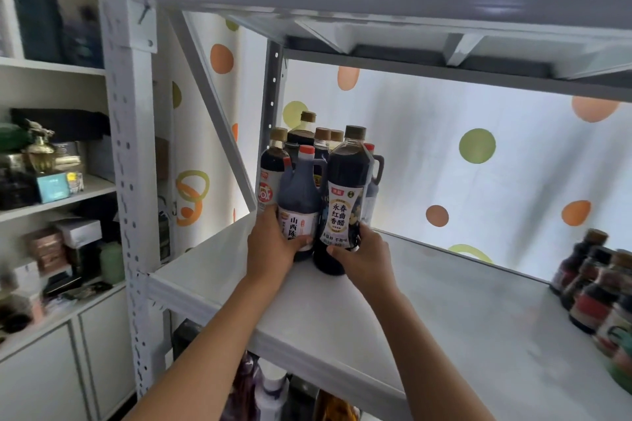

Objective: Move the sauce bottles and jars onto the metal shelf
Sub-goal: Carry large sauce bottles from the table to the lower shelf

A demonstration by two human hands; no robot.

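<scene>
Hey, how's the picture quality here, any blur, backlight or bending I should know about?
Head view: bright light through the dotted curtain backlights the dark bottles; the vinegar bottle label between the left hand and right hand is readable; the small bottles at right are blurred; wide-angle bends the metal shelf edges.

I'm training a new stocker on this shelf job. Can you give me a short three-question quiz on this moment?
1. True or false: the left hand holds the red-capped jug.
2. The right hand grips which bottle? A) the brown-capped vinegar bottle B) a green jar C) nothing
3. Where on the metal shelf does the second bottle cluster stand?

Key
1. True
2. A
3. At its right edge, apart from the back-left group.
</scene>
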